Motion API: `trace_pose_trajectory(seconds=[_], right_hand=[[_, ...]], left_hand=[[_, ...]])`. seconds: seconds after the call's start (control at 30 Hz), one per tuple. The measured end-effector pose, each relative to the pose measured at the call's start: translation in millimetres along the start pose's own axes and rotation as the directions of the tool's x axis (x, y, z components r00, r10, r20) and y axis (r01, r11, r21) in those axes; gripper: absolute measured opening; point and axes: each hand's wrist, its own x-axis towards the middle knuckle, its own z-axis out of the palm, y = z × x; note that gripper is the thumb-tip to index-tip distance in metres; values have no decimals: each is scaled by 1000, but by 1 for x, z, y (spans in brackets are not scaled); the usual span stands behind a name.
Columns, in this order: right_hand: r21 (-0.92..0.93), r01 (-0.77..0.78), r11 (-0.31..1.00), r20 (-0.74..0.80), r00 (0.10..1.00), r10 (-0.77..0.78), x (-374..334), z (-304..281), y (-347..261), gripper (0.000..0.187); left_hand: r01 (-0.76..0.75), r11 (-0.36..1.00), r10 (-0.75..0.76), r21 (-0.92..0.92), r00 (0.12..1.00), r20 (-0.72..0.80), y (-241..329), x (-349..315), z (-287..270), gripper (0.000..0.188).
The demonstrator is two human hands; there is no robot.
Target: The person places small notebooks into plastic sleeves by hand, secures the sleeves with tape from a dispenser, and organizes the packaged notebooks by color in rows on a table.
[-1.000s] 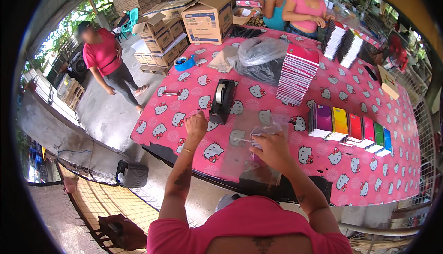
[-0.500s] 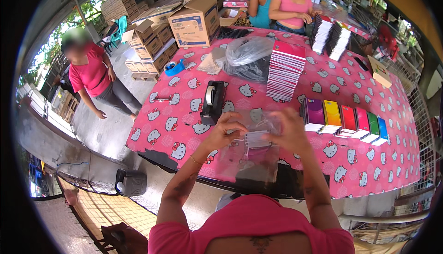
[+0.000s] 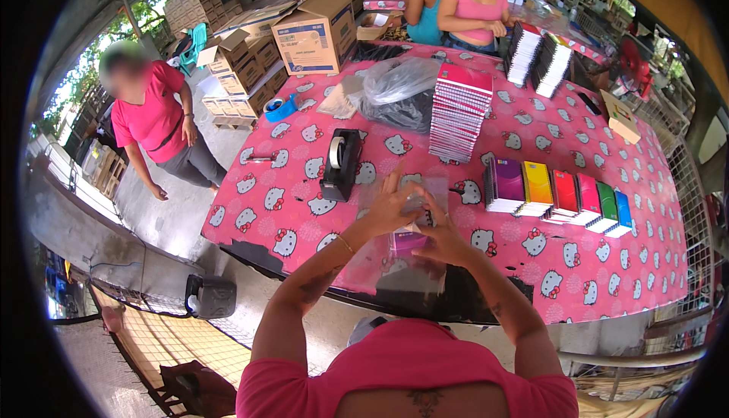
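A clear plastic bag (image 3: 425,274) lies near the table's front edge with a small purple-covered notebook stack (image 3: 410,242) inside. My left hand (image 3: 389,209) is over the far left part of the bag, its fingers bent and pinching the film. From the right, my right hand (image 3: 444,242) curls around the bag and stack, thumb and fingers on the plastic. The fingertips of both hands nearly meet above the stack and partly hide it. Just beyond my left hand stands a black tape dispenser (image 3: 342,166).
Right of my hands is a row of colored spiral notebooks (image 3: 535,190). A tall notebook stack (image 3: 460,118) stands behind, beside a grey plastic sack (image 3: 399,91). Blue tape (image 3: 281,108) and cardboard boxes (image 3: 315,34) are farther left. A person (image 3: 163,114) stands left of the table; others are at the far side.
My hands have come closer together over the bag, the right moving left and inward. The white page edges now lie behind my fingers. The view has shifted slightly.
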Motion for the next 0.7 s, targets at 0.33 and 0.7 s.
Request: trace_pose_trajectory(seconds=[0.33,0.7], right_hand=[[731,-368,574,220,924,311,49,6,53,57],[83,-2,997,-81,997,9,7,-1,7,48]], left_hand=[[523,548,-310,-653,852,422,-34,-42,-9,46],[-247,955,249,164,968,10,22,-60,-22,42]])
